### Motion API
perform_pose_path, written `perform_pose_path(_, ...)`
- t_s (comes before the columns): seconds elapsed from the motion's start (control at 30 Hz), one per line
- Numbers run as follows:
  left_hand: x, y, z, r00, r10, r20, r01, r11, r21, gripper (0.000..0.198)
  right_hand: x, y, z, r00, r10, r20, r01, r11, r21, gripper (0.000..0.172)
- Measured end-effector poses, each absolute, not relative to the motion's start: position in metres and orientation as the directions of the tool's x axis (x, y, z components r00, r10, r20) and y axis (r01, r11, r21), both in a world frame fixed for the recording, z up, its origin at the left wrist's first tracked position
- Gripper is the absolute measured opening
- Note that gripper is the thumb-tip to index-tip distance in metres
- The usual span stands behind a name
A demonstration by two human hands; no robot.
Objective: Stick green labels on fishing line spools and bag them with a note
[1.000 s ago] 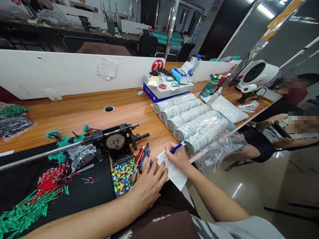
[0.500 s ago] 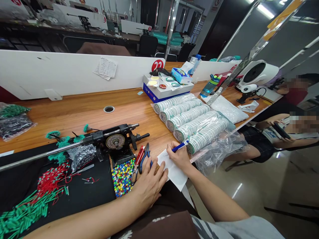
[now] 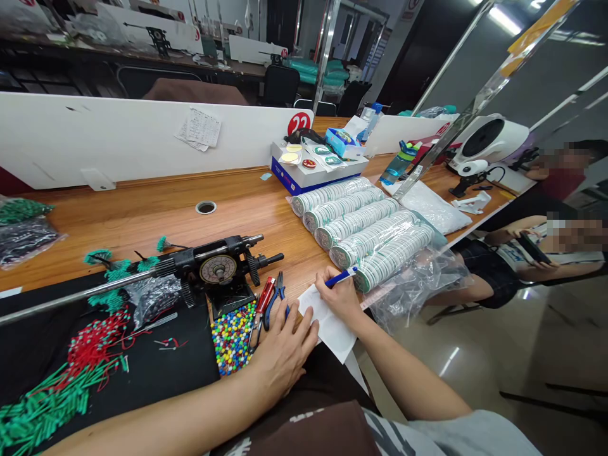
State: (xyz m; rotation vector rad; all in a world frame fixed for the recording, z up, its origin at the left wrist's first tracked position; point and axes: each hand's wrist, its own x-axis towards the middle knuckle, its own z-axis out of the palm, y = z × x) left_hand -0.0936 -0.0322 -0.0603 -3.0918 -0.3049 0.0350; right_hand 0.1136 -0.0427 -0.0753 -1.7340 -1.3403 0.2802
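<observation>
A blue pen (image 3: 341,277) is gripped in my right hand (image 3: 338,297), which rests on a white sheet of paper (image 3: 336,335) at the table's front edge. The pen's tip is hidden by the fingers. My left hand (image 3: 285,345) lies flat with its fingers spread, its fingertips at the paper's left edge. Just beyond it are blue-handled pliers (image 3: 275,301) and a red-handled tool (image 3: 265,296). Many coloured beads (image 3: 232,339) fill a tray beside the left wrist. Several plastic-wrapped rolls of white discs (image 3: 375,234) lie past my right hand.
A black metal device with a dial (image 3: 219,269) and long rod stands left of centre. Red and green stringed pieces (image 3: 61,386) lie on a black cloth (image 3: 166,386). A blue-and-white box (image 3: 313,170) stands at the back. At right sits a person holding a phone (image 3: 534,247).
The view has shifted very slightly. Both hands, the pen and the paper keep nearly the same places.
</observation>
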Motion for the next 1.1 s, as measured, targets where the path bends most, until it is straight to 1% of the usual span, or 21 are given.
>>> perform_pose_path(0.43, -0.094, -0.031, -0.058, 0.981, 0.188, -0.043, 0.187, -0.982, -0.020, 0.080, 0.113, -0.043, -0.075, 0.391, 0.858, 0.334, 0.654, -0.003, -0.757, 0.037)
perform_pose_path(0.67, -0.095, -0.032, -0.060, 0.981, 0.191, -0.030, 0.190, -0.981, -0.037, 0.082, 0.114, -0.044, -0.077, 0.407, 0.848, 0.340, 0.629, 0.010, -0.778, 0.035)
perform_pose_path(0.8, -0.095, -0.032, -0.058, 0.980, 0.192, -0.044, 0.191, -0.981, -0.025, 0.080, 0.115, -0.042, -0.078, 0.415, 0.847, 0.332, 0.602, 0.018, -0.799, 0.035)
perform_pose_path(0.9, -0.095, -0.031, -0.053, 0.979, 0.192, -0.066, 0.193, -0.981, 0.017, 0.082, 0.118, -0.040, -0.077, 0.440, 0.842, 0.312, 0.556, 0.017, -0.831, 0.037)
perform_pose_path(1.0, -0.095, -0.030, -0.048, 0.976, 0.202, -0.086, 0.206, -0.977, 0.050, 0.085, 0.120, -0.043, -0.069, 0.453, 0.853, 0.257, 0.471, 0.016, -0.882, 0.037)
perform_pose_path(1.1, -0.095, -0.030, -0.048, 0.973, 0.208, -0.099, 0.213, -0.976, 0.049, 0.089, 0.117, -0.052, -0.059, 0.409, 0.895, 0.178, 0.371, 0.015, -0.929, 0.033)
